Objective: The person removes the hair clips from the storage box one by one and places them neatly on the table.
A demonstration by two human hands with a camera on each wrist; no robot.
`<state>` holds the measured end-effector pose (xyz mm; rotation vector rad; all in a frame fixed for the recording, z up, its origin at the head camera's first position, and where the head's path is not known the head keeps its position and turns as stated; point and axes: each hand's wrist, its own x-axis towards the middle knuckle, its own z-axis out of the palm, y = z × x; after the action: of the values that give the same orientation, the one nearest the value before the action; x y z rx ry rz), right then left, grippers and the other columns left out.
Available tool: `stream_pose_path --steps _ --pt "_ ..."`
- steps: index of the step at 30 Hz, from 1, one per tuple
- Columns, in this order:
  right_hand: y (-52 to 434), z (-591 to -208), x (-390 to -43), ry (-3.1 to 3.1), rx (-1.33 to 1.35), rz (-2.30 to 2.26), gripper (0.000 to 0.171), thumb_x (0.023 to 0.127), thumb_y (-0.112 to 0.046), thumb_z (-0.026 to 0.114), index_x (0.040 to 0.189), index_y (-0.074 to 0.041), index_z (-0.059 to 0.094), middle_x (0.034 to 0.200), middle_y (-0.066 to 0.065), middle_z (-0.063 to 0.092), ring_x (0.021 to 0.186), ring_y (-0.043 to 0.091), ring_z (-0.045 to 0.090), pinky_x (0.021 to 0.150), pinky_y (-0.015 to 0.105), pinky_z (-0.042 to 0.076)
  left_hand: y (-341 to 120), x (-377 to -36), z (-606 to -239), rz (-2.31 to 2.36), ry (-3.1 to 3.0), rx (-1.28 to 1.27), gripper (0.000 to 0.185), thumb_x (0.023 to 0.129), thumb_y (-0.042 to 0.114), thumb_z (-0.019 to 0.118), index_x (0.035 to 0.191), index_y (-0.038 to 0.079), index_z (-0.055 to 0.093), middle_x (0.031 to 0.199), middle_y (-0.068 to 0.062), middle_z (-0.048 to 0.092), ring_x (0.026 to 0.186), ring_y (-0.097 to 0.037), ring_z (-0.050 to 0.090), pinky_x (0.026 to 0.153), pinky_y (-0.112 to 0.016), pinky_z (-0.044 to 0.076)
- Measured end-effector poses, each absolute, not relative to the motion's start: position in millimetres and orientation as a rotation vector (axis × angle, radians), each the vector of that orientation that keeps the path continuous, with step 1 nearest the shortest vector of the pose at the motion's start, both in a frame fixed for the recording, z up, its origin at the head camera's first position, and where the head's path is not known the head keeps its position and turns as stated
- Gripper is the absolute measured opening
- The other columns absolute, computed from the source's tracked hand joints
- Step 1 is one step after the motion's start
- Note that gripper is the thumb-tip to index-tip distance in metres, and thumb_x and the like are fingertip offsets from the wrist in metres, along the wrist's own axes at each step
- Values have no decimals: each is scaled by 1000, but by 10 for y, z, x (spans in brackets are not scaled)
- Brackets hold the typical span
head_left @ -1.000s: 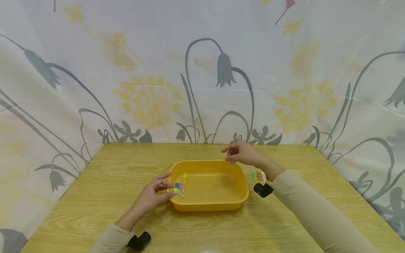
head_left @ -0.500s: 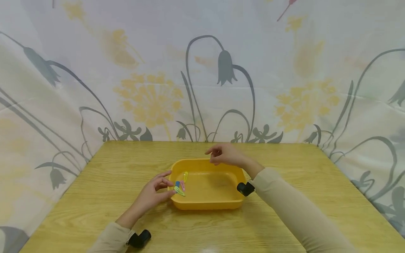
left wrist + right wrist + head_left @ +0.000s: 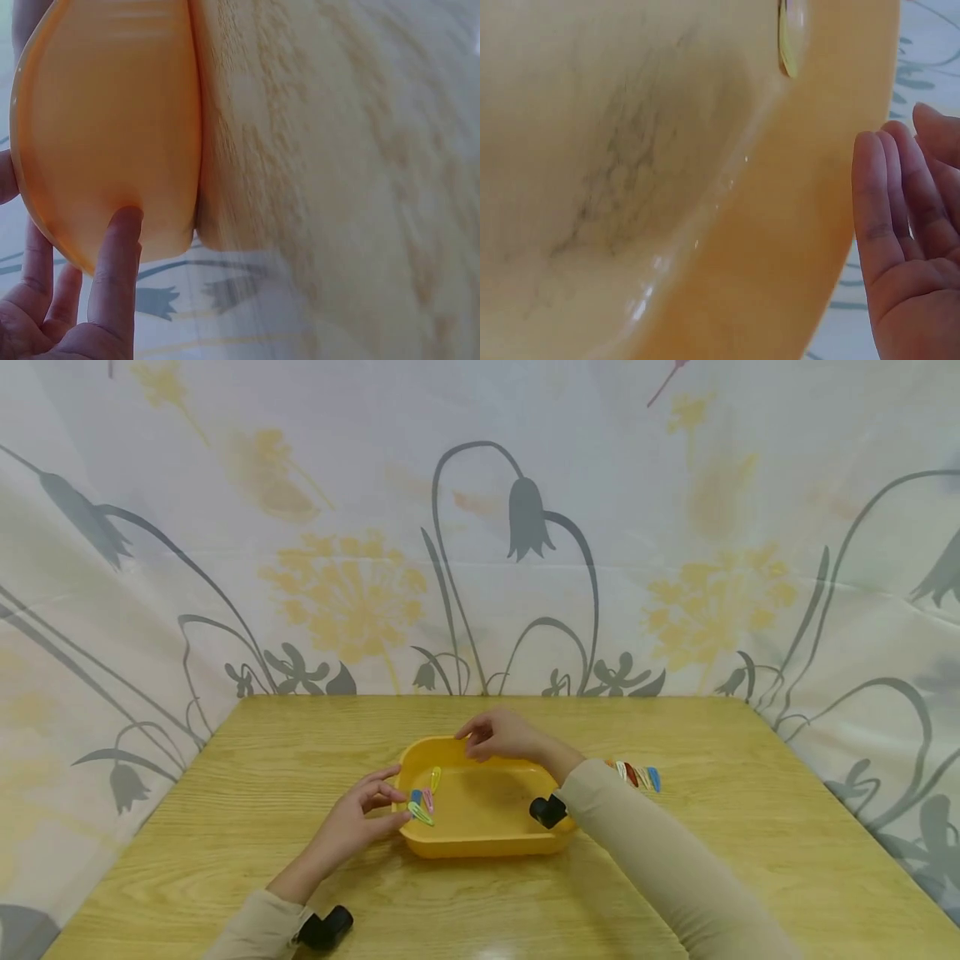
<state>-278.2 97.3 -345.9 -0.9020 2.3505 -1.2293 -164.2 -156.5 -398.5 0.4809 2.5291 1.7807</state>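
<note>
My left hand (image 3: pixel 360 817) holds the left end of a yellow plastic basin (image 3: pixel 487 848); one fingertip presses its wall in the left wrist view. Inside the basin, near that hand, lie snap hair clips: a lime one (image 3: pixel 422 813), a blue one (image 3: pixel 416 796), a pink one (image 3: pixel 428 799) and a yellow one (image 3: pixel 436 779). Over the basin's far rim hovers my right hand (image 3: pixel 506 735), fingers loosely bent. In the right wrist view nothing shows between those fingers, and a yellow clip (image 3: pixel 787 49) lies apart from them.
Right of the basin, a row of several hair clips, including a red one (image 3: pixel 632 774) and a blue one (image 3: pixel 655 779), lies partly hidden by the right forearm. Beneath everything is a wooden table (image 3: pixel 300 735); a flower-printed cloth (image 3: pixel 360 593) hangs behind it.
My right hand has moved left across the basin's far side, away from the row of clips. The left hand stays at the basin's left end, and the clips inside have not moved.
</note>
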Motion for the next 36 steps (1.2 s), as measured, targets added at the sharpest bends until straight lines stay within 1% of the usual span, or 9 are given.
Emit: stream_pose_path --steps 3,9,17,22,26,29,33,36 --pt "892 -3503 -2776 2339 -922 -1194 31 85 0 66 114 6 62 89 7 67 78 15 63 74 31 54 -1569 -1640 -3984 1778 2541 480 22 82 14 72 96 -1 64 142 -13 39 114 -35 50 97 -45 41" --pt "778 -3582 -2761 2279 -973 -1101 35 84 4 65 119 5 59 103 16 66 87 16 63 76 25 52 -1569 -1647 -3974 1780 2529 494 23 83 15 71 98 -1 63 143 -13 38 115 -35 49 98 -46 40" --pt "665 -3698 -2781 2138 -969 -1106 42 83 15 58 124 7 54 111 19 62 94 27 62 77 28 53 -1570 -1652 -3979 1794 2514 497 23 83 13 72 98 -2 63 143 -14 38 117 -34 48 99 -44 39" --pt "600 -3742 -2767 2115 -966 -1023 45 83 15 57 127 6 51 116 18 60 96 23 61 81 27 51 -1562 -1656 -3984 1794 2513 488 24 83 14 72 98 -3 63 143 -13 38 117 -34 49 98 -44 40" --pt "599 -3731 -2745 2135 -999 -934 44 84 14 55 127 6 51 116 17 61 98 22 61 84 25 49 -1555 -1666 -3984 1793 2513 496 24 82 13 72 97 -3 62 142 -13 38 117 -34 48 98 -44 40" --pt "645 -3709 -2733 2141 -1003 -902 43 84 13 54 126 6 51 111 15 63 98 22 60 84 26 49 -1552 -1672 -3985 1795 2514 508 25 82 13 72 97 -4 62 142 -14 38 118 -35 47 99 -44 39" --pt "762 -3695 -2746 2151 -985 -892 41 84 11 55 124 5 53 103 12 66 95 20 61 83 26 50 -1558 -1665 -3987 1792 2520 501 24 82 13 72 97 -3 63 143 -14 38 118 -35 47 99 -45 39" --pt "852 -3699 -2769 2161 -964 -918 40 83 11 56 123 7 53 99 13 66 92 20 62 80 26 51 -1567 -1655 -3988 1798 2522 482 23 82 12 72 97 -3 63 142 -13 38 117 -34 48 99 -44 39"
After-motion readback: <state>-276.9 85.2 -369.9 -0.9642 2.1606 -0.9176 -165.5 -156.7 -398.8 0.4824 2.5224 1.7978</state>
